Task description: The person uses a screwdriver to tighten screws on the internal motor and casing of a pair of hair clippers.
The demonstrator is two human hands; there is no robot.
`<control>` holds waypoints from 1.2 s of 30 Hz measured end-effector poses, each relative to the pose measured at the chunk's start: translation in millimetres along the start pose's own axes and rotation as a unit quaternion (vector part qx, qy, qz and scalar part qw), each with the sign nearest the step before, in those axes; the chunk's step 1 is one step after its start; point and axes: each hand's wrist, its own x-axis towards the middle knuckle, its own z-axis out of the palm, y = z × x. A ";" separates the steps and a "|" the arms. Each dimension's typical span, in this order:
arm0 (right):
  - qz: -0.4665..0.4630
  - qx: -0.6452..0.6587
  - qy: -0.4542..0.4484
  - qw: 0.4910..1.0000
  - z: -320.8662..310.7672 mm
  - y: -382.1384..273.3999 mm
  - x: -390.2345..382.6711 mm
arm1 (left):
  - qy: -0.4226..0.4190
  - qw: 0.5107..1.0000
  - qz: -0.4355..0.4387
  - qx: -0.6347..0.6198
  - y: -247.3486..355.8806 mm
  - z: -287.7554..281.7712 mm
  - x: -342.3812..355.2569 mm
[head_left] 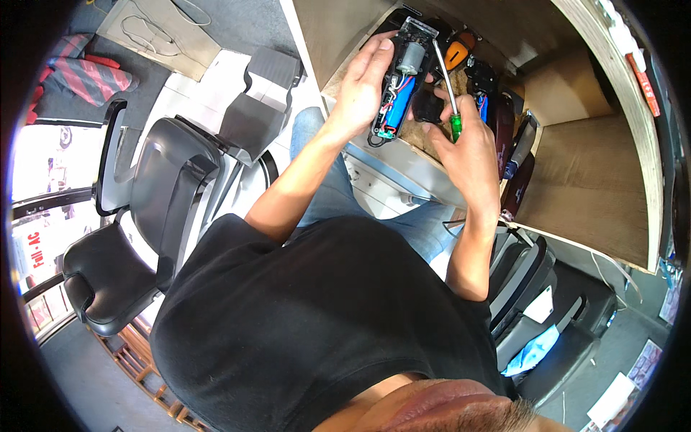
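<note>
We note the left hand (365, 81) extended, grasping an opened clipper (405, 88), and the right hand (471, 147) curled around a screwdriver (455, 124), the clipper lying between both.

at far left, a white sign (34, 268) is bearing large red lettering, its line running sideways. at upper right, a red strip (642, 84) is showing pale characters, also standing sideways. at lower right, a coloured sheet (645, 363) is appearing too small for reading.
</note>
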 end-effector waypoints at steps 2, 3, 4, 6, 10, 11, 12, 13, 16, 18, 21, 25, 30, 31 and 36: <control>-0.057 0.001 0.033 0.998 3.5 9.0 2.5 | -0.011 1.000 0.001 -0.016 -2.2 -0.7 2.0; -0.060 0.000 0.031 0.998 3.4 7.7 3.7 | -0.022 0.999 0.001 -0.030 -3.2 -2.7 2.5; -0.048 -0.003 0.028 0.998 2.8 5.9 4.4 | -0.030 0.999 -0.007 -0.029 -3.6 -5.5 2.7; -0.036 -0.006 0.023 0.999 2.1 0.9 4.6 | -0.026 0.999 -0.005 -0.025 -3.8 -7.9 2.3; -0.004 -0.010 0.009 1.000 3.2 2.7 5.1 | -0.028 0.999 0.004 -0.024 -6.8 -7.0 3.4; -0.037 -0.009 0.024 0.999 4.7 6.8 4.6 | -0.026 0.999 0.005 -0.023 -6.6 -6.6 3.4; -0.040 -0.009 0.022 0.999 5.7 9.7 4.2 | -0.031 0.999 0.000 -0.035 -6.5 -6.2 3.3; -0.052 -0.006 0.044 0.998 6.4 12.1 3.3 | -0.037 0.998 -0.006 -0.046 -6.3 -5.8 2.8; -0.013 0.042 0.066 0.997 2.2 3.1 0.9 | -0.022 0.999 0.000 -0.023 -2.7 -6.7 1.1; 0.041 0.097 0.096 0.990 -4.9 0.7 -2.8 | -0.024 0.999 -0.003 -0.027 -0.6 -3.0 0.4; 0.011 0.148 0.145 0.978 -5.7 -3.4 -3.7 | -0.022 0.999 0.005 -0.023 -1.7 -3.3 1.4; 0.003 0.157 0.159 0.975 -6.0 -12.4 -4.5 | -0.018 1.000 -0.004 0.019 4.1 -0.8 -2.8; -0.059 0.127 0.154 0.978 -2.4 -22.8 0.9 | -0.061 0.997 -0.014 0.047 -2.1 -4.9 -0.3; -0.087 0.105 0.162 0.977 -1.4 -21.9 3.7 | -0.068 0.997 -0.017 0.038 -2.1 -2.7 0.5; -0.138 0.063 0.184 0.971 5.4 -21.5 11.3 | -0.065 0.998 -0.015 0.023 -3.7 -3.3 1.2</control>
